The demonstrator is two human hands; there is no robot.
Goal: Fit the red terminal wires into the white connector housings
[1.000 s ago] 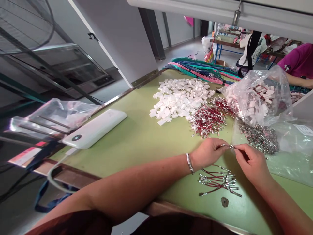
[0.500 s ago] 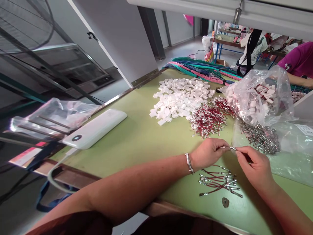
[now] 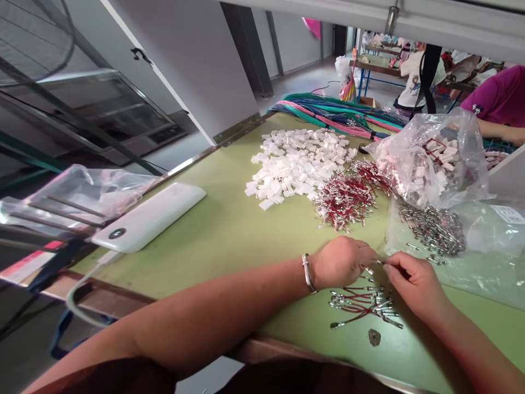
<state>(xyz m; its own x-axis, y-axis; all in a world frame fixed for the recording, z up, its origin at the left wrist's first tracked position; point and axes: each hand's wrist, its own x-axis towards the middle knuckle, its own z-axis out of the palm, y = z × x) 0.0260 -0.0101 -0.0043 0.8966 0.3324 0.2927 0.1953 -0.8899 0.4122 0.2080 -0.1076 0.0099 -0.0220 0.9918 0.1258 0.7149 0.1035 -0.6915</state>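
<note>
Above the near part of the green table, my left hand (image 3: 344, 261) is closed, pinching a short wire lead whose silvery metal terminal (image 3: 368, 270) pokes out below the fingers. My right hand (image 3: 416, 282), thumb and forefinger pressed together, meets it from the right on a small silvery metal piece (image 3: 379, 262). Fingers cover most of both parts. Just below my hands lie several finished-looking red wire leads (image 3: 361, 306) with metal ends, laid roughly side by side. To the upper right, a heap of small silvery metal pieces (image 3: 438, 232) rests on a clear plastic bag (image 3: 484, 273).
Beyond my hands are a pile of red wire leads (image 3: 346, 200) and a heap of white plastic housings (image 3: 297, 158). A plastic bag (image 3: 438, 158) of parts, long wire bundles (image 3: 328, 112) and a white power bank (image 3: 151, 219) share the table. A co-worker's purple sleeve (image 3: 496, 93) shows.
Both hands have dropped slightly toward the laid-out leads, still pinched together. A terminal now shows below my left fingers. The whole view has shifted a little left.
</note>
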